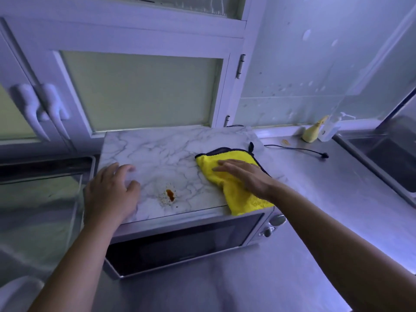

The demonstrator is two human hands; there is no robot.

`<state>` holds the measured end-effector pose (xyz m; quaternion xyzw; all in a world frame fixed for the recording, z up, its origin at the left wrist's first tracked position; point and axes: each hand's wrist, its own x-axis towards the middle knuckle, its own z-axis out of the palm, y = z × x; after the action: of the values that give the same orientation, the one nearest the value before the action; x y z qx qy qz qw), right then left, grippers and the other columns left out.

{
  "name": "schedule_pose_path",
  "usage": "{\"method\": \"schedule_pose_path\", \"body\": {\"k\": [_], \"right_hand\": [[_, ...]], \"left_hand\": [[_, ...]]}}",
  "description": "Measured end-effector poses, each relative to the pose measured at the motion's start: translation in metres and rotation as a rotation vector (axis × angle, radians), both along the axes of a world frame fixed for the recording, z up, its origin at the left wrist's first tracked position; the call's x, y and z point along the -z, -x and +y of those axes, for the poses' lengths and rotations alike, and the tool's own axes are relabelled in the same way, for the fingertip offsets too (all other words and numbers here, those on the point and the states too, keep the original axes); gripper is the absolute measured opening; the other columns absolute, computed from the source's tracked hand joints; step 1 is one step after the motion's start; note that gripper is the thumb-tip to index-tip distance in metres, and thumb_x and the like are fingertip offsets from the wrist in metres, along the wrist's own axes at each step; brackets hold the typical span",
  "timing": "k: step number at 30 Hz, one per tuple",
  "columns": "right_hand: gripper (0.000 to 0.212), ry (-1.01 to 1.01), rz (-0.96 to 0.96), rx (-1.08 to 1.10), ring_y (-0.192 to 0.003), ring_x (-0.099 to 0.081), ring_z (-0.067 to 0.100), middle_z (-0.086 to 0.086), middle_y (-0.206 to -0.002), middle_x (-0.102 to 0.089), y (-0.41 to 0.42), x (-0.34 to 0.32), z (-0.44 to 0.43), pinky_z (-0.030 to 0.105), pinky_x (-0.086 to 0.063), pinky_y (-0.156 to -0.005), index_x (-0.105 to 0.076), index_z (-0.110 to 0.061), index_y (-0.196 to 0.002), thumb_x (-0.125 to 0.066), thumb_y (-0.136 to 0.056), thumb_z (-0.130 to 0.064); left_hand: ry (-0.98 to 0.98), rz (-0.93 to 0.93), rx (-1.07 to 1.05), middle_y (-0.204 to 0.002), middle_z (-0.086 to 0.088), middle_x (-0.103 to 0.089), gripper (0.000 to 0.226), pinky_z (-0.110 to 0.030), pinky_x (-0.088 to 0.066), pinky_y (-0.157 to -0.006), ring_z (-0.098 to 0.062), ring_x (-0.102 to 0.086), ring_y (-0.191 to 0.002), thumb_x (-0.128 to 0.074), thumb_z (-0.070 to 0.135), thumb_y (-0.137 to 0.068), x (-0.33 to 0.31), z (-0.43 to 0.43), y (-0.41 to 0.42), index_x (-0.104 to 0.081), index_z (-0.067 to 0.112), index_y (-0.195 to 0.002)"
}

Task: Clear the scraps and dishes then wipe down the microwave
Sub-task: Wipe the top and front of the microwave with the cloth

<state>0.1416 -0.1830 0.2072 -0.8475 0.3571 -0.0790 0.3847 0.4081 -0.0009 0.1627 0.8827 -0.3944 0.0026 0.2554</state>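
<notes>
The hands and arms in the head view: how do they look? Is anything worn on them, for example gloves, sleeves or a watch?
Both are bare. The left hand and the right hand wear no gloves, and no ring shows. The left forearm and the right forearm carry no sleeve, watch or bracelet as far as the picture's edge.

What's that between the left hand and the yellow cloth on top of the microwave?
A small brown stain with specks around it sits on the microwave top, between the left hand and the cloth, in the head view.
</notes>
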Motion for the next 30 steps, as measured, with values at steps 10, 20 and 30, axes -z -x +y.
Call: {"method": "schedule_pose_path", "body": {"k": [10,20,30], "right_hand": [[0.069,0.468,0.481,0.126,-0.153,0.012,0.017,-0.012,-0.166,0.01,-0.036,0.031,0.002,0.06,0.006,-0.118,0.004,-0.048,-0.154,-0.015,-0.093,-0.074],[0.068,0.403,0.491,0.306,-0.153,0.012,0.021,-0.009,-0.167,0.007,-0.033,0.031,0.0,0.062,0.007,-0.117,0.001,-0.044,-0.156,-0.015,-0.095,-0.07],[0.071,0.466,0.495,0.194,-0.154,0.004,0.02,-0.01,-0.167,0.001,-0.053,0.026,-0.084,0.063,-0.001,-0.117,-0.003,-0.045,-0.155,-0.021,-0.092,-0.073]], "left_hand": [[-0.023,-0.042,0.031,-0.142,-0.006,-0.052,0.037,-0.049,-0.036,-0.109,-0.029,-0.045,-0.131,-0.056,0.025,-0.089,0.007,0.001,-0.003,-0.06,0.025,-0.126],[-0.118,-0.019,0.035,-0.155,0.006,-0.035,0.042,-0.049,-0.033,-0.109,-0.02,-0.027,-0.143,-0.041,0.036,-0.096,0.005,0.007,0.003,-0.045,0.035,-0.138],[-0.168,-0.006,0.008,-0.161,0.009,-0.023,0.046,-0.049,-0.028,-0.113,-0.016,-0.016,-0.148,-0.032,0.04,-0.098,0.004,0.007,0.007,-0.034,0.04,-0.144]]}}
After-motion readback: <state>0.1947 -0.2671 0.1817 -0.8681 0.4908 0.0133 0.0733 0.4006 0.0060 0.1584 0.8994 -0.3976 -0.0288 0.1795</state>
